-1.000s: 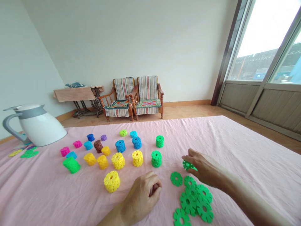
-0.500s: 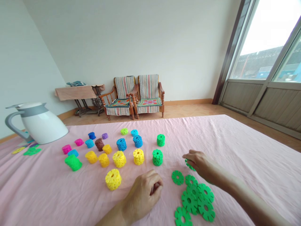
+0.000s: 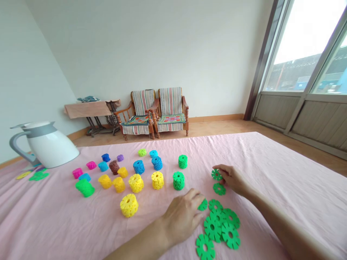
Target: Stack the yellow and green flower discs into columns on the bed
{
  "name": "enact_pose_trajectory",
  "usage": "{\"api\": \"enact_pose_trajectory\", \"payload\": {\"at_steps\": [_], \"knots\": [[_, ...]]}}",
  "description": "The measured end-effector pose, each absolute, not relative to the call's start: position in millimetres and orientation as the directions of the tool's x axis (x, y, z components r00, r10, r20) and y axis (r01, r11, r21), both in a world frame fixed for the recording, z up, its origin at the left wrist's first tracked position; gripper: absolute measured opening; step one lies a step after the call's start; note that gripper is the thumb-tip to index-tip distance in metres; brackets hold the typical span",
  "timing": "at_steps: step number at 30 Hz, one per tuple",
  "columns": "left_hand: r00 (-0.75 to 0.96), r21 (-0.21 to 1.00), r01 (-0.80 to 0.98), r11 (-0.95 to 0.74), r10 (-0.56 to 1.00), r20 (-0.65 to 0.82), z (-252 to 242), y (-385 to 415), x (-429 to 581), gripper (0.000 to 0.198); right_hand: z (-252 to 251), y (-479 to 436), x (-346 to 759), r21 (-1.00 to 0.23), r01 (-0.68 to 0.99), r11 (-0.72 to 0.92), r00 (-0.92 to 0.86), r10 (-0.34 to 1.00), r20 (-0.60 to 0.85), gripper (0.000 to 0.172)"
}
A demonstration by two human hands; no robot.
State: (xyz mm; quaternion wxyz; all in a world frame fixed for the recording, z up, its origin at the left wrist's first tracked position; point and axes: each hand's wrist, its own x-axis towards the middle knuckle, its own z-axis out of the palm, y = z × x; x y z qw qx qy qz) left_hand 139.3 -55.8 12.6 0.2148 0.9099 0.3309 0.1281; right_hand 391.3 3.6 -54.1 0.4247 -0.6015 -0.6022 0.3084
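My right hand (image 3: pixel 233 179) pinches a green notched plastic disc (image 3: pixel 216 174) at its edge, with the disc's face turned towards me. Another green disc (image 3: pixel 219 189) lies flat just below that hand. My left hand (image 3: pixel 184 215) reaches over the cloth with thumb and fingers apart. Its fingertips overlap the edge of a single green disc (image 3: pixel 202 204); whether they press on it I cannot tell. Right of it lies a loose overlapping pile of green discs (image 3: pixel 213 226). Two upright stacks of green discs, a nearer one (image 3: pixel 178 181) and a farther one (image 3: pixel 183 161), stand beyond my left hand.
Yellow stacks (image 3: pixel 129 205), blue stacks (image 3: pixel 138 167) and several smaller coloured stacks stand across the left half of the pink tablecloth (image 3: pixel 67 224). A white and grey jug (image 3: pixel 52 146) is at the far left, near loose discs (image 3: pixel 38 176). Two wooden chairs (image 3: pixel 171 108) stand beyond the table.
My left hand has moved right and its curled fingers have opened out towards a green disc. My right hand has risen slightly and now shows a disc in its fingers, uncovering another below.
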Motion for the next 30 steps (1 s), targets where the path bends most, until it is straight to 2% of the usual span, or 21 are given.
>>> {"api": "enact_pose_trajectory", "payload": {"at_steps": [6, 16, 23, 27, 30], "knots": [[0.735, 0.376, 0.625, -0.684, 0.678, 0.01, 16.2, -47.0, 151.6, 0.011, -56.7, 4.5, 388.3, -0.854, 0.506, 0.116, 0.13, 0.969, 0.209, 0.031], [0.688, 0.492, 0.643, -0.587, 0.725, -0.034, 16.1, -49.4, 133.5, 0.03, -62.4, 5.8, 382.9, -0.729, 0.662, 0.177, 0.131, 0.93, 0.344, 0.02], [0.693, 0.509, 0.635, -0.581, 0.719, -0.044, 17.8, -54.1, 115.5, 0.031, -62.1, 1.0, 366.7, -0.631, 0.747, 0.21, 0.071, 0.918, 0.39, 0.017], [0.686, 0.496, 0.639, -0.588, 0.728, -0.021, 14.7, -53.2, 112.5, 0.03, -59.0, -2.2, 356.3, -0.649, 0.698, 0.304, -0.048, 0.923, 0.381, 0.019], [0.686, 0.49, 0.638, -0.594, 0.728, -0.011, 12.5, -53.2, 112.0, 0.03, -59.9, -0.7, 356.8, -0.664, 0.689, 0.292, -0.005, 0.917, 0.399, 0.021]]}}
